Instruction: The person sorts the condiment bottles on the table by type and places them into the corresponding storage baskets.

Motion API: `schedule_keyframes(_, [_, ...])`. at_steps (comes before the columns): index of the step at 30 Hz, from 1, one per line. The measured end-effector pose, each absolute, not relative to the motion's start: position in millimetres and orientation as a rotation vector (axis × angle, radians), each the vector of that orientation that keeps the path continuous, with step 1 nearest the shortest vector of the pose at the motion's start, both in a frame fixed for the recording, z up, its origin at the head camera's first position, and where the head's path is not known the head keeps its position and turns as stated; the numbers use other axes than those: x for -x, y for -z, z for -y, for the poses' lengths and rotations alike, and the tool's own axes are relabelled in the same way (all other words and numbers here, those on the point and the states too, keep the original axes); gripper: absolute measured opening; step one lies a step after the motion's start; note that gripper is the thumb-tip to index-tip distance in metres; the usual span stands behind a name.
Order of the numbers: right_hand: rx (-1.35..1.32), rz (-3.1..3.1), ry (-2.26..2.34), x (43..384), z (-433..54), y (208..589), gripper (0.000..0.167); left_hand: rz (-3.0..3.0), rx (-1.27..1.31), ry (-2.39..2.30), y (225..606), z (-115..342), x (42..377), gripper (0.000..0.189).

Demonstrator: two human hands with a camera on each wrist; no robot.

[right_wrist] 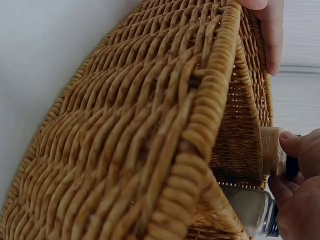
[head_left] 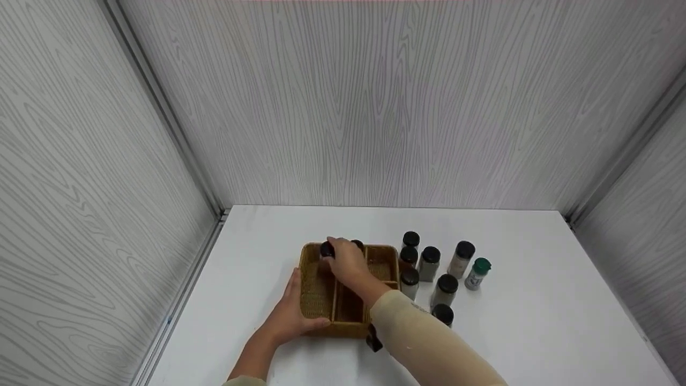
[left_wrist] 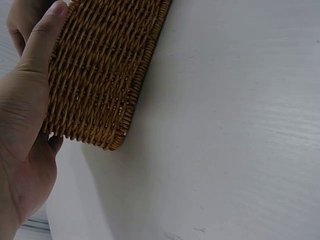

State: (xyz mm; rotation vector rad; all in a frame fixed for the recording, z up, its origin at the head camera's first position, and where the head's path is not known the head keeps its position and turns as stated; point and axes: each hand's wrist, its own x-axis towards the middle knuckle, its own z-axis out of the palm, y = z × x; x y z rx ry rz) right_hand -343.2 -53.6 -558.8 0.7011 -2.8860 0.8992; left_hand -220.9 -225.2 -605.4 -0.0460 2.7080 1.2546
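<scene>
A brown wicker basket point(head_left: 348, 329) with divided compartments stands on the white table. My left hand point(head_left: 286, 316) grips its front left corner, the thumb on the front rim and the fingers along the left side. Over the back of the long left compartment, my right hand point(head_left: 348, 262) holds a spice jar point(right_wrist: 271, 150) by its black cap point(head_left: 327, 249). The jar is partly inside the basket. A second black-capped jar point(right_wrist: 250, 210) stands in the neighbouring compartment, mostly hidden behind my right hand in the head view.
Several black-capped spice jars point(head_left: 430, 262) stand right of the basket, some close against its side. A jar with a green cap point(head_left: 477, 273) is furthest right. The right sleeve point(head_left: 429, 338) crosses the basket's front right corner. Grey wood-patterned panels point(head_left: 375, 107) enclose the table.
</scene>
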Motion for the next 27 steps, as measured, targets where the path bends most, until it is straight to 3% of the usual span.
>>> schedule_keyframes(27, [-0.619,2.900,-0.794,341.3,63.5,561.4,0.054,-2.708,0.022,-1.264,605.9,227.2,221.8,0.152])
